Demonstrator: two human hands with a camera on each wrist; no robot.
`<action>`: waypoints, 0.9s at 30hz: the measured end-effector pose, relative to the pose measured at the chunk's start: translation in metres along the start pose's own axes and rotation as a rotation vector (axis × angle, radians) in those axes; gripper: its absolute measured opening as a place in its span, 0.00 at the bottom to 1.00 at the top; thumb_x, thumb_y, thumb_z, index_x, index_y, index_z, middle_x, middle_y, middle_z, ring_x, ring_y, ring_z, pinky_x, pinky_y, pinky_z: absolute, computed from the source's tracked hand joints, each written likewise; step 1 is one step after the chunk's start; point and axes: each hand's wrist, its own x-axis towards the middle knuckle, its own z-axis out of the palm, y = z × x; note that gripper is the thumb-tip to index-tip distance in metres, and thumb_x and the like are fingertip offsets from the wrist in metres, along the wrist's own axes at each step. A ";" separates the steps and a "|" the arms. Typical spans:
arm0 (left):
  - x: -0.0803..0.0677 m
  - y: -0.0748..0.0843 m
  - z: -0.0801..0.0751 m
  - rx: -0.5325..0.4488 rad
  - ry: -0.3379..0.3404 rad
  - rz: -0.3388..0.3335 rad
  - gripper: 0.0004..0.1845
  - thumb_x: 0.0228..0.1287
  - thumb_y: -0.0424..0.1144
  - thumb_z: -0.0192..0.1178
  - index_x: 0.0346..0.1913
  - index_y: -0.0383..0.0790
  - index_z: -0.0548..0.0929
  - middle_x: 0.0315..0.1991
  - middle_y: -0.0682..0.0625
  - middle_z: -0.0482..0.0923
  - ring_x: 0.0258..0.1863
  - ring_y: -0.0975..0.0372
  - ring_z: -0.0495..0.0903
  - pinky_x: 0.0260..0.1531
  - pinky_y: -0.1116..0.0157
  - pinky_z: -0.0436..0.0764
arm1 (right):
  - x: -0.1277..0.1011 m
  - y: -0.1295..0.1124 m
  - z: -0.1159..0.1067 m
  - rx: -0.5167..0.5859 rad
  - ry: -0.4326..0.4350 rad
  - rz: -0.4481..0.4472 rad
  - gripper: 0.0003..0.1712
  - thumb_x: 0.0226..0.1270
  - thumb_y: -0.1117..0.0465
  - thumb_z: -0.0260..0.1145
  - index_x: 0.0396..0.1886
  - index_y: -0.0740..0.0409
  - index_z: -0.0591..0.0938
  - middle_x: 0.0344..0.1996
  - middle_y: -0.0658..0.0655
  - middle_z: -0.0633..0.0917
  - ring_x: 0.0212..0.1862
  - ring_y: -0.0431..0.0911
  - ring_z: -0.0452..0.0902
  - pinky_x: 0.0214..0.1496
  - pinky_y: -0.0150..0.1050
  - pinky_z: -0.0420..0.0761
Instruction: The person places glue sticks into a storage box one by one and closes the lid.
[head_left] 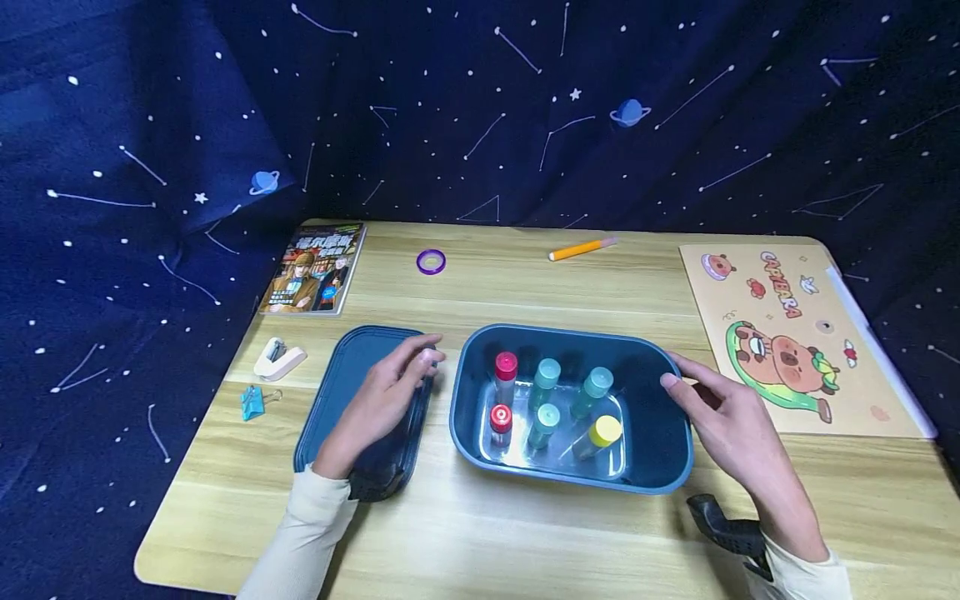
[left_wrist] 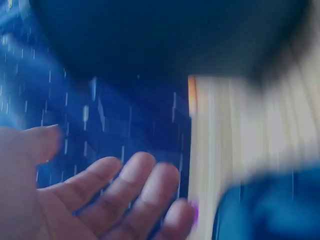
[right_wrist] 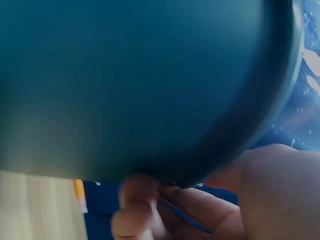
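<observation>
While the wooden table [head_left: 525,533] is seen from above, its far left corner is taken up by a comic book [head_left: 313,268], with a small white stapler [head_left: 279,359] and a blue binder clip [head_left: 255,402] laid nearer the front edge below it. Just right of these, a dark blue lid [head_left: 341,375] is laid flat on the wood, and the left hand [head_left: 384,396] is rested on its right half, fingers only loosely bent, nothing being gripped; in the blurred left wrist view the same hand [left_wrist: 95,195] is shown with its fingers spread. Behind the lid, a purple ring [head_left: 431,262] is seen lying alone. Beside the lid, close to it, a dark blue container [head_left: 652,467] stands open near the table's middle. Six small bottles are held inside it: two with red caps [head_left: 506,365] at the left, three with teal caps [head_left: 547,372] in the middle, and one with a yellow cap [head_left: 604,430] lying tilted at the front right. Well behind the container, an orange marker [head_left: 581,248] is laid. The container's right rim is touched by the right hand [head_left: 731,429], whose fingers are curled over that edge in the right wrist view. At the far right, a cartoon-printed mat [head_left: 795,333] is spread. The two hands are kept well apart, one on either side of the container.
</observation>
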 end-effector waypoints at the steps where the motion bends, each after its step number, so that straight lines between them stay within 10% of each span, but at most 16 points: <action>1: -0.002 -0.007 -0.008 0.036 0.038 -0.021 0.24 0.84 0.50 0.48 0.72 0.42 0.75 0.57 0.42 0.86 0.55 0.50 0.86 0.58 0.47 0.81 | -0.001 0.001 0.001 0.011 0.015 0.009 0.26 0.79 0.50 0.62 0.70 0.57 0.79 0.41 0.67 0.90 0.33 0.28 0.78 0.30 0.28 0.72; 6: -0.024 -0.050 -0.051 0.247 0.207 -0.210 0.21 0.79 0.44 0.56 0.64 0.33 0.79 0.52 0.37 0.85 0.51 0.47 0.84 0.51 0.53 0.79 | -0.003 0.005 0.004 0.033 0.051 0.029 0.25 0.79 0.51 0.63 0.69 0.56 0.80 0.40 0.63 0.88 0.32 0.33 0.75 0.30 0.29 0.71; 12: -0.044 -0.079 -0.069 0.281 0.284 -0.357 0.18 0.74 0.39 0.61 0.58 0.28 0.82 0.47 0.36 0.83 0.43 0.52 0.80 0.42 0.63 0.74 | -0.003 0.006 0.004 0.051 0.043 0.037 0.26 0.79 0.51 0.62 0.70 0.57 0.79 0.53 0.70 0.87 0.39 0.21 0.75 0.37 0.18 0.74; 27: -0.049 -0.087 -0.069 0.408 0.469 -0.275 0.05 0.63 0.30 0.64 0.36 0.32 0.89 0.29 0.40 0.88 0.24 0.60 0.80 0.26 0.63 0.69 | -0.002 0.007 0.010 0.070 0.041 0.085 0.28 0.80 0.48 0.60 0.70 0.58 0.79 0.64 0.67 0.82 0.47 0.12 0.69 0.46 0.11 0.70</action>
